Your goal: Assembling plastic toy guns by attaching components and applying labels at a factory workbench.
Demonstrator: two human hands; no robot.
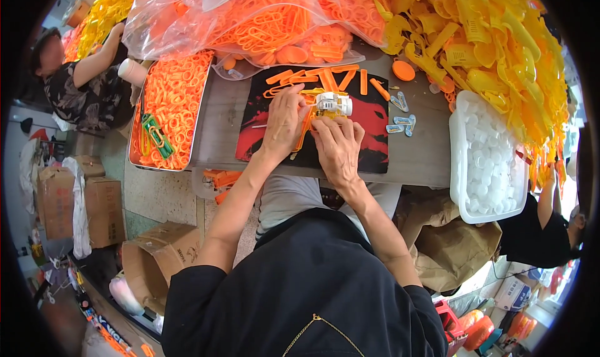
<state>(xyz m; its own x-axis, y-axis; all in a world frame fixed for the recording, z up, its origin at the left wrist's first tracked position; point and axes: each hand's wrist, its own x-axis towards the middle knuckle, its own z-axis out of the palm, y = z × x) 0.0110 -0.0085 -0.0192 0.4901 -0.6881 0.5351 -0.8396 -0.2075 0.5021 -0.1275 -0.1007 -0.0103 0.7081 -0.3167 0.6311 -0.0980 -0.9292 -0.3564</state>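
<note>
Countless orange rings [178,94] lie upper left in the frame; upper centre, the left hand [286,120] holds narrow-set fingers beside an orange strip [304,135], grip unclear; a white-and-yellow plastic assembly [333,102] touches the bent right hand [338,145], its hold hidden; close two-handed handling seems under way, calling for steady fingertips; white caps [494,169] lie right

So there's a grey worktable [219,116] running from about 10 to 2 o'clock. Pale speckled floor [165,197] with greenish patches sits around 8 to 9. Brown cardboard boxes [104,212] pile up at 9, plus an open carton [167,249] at 8. Crumpled paper sack [453,241] at 4, and pretty bright light toward 3.
</note>
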